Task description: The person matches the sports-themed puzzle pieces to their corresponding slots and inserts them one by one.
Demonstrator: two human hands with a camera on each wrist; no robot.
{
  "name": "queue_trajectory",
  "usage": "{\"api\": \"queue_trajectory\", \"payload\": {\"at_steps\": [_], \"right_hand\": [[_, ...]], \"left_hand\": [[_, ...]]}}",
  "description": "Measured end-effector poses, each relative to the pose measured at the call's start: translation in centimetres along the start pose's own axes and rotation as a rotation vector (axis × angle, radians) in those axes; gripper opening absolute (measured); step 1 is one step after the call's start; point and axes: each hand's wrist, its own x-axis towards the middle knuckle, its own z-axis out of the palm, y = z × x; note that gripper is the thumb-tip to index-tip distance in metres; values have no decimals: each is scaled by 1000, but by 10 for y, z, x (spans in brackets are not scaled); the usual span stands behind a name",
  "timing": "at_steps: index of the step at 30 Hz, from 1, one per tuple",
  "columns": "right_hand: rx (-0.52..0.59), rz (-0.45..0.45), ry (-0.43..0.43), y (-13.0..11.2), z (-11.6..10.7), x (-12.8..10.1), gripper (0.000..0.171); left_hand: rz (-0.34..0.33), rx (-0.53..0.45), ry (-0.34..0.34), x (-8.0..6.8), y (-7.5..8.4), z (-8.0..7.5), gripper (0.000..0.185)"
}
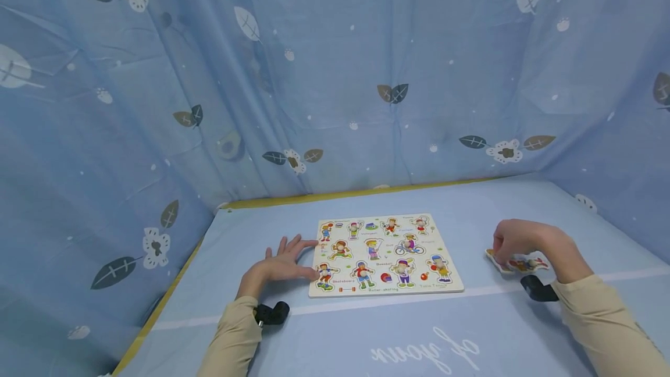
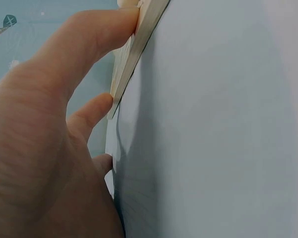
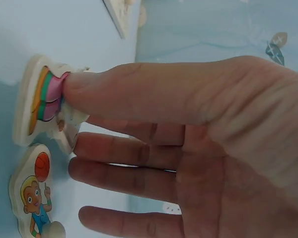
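Note:
A wooden knob puzzle board printed with sports figures lies flat on the table. My left hand rests at its left side, thumb and a finger touching the edge, fingers spread. To the right of the board, my right hand is low over loose puzzle pieces. Its thumb and fingers pinch a puzzle piece with orange, green and pink bands; the grip is partly hidden behind the thumb. Beside that piece lies another puzzle piece, showing a child with a basketball and a round knob.
A pale blue cloth with white lettering covers the table. Blue patterned curtains hang behind and at both sides. A black wrist camera sits on the left wrist, another black wrist camera on the right.

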Motion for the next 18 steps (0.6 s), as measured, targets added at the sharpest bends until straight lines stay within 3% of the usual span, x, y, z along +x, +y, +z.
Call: {"api": "queue_trajectory", "payload": {"at_steps": [18], "right_hand": [[23, -121, 111, -5, -3, 6, 8]], "left_hand": [[11, -6, -4, -1, -1, -1, 90]]}}
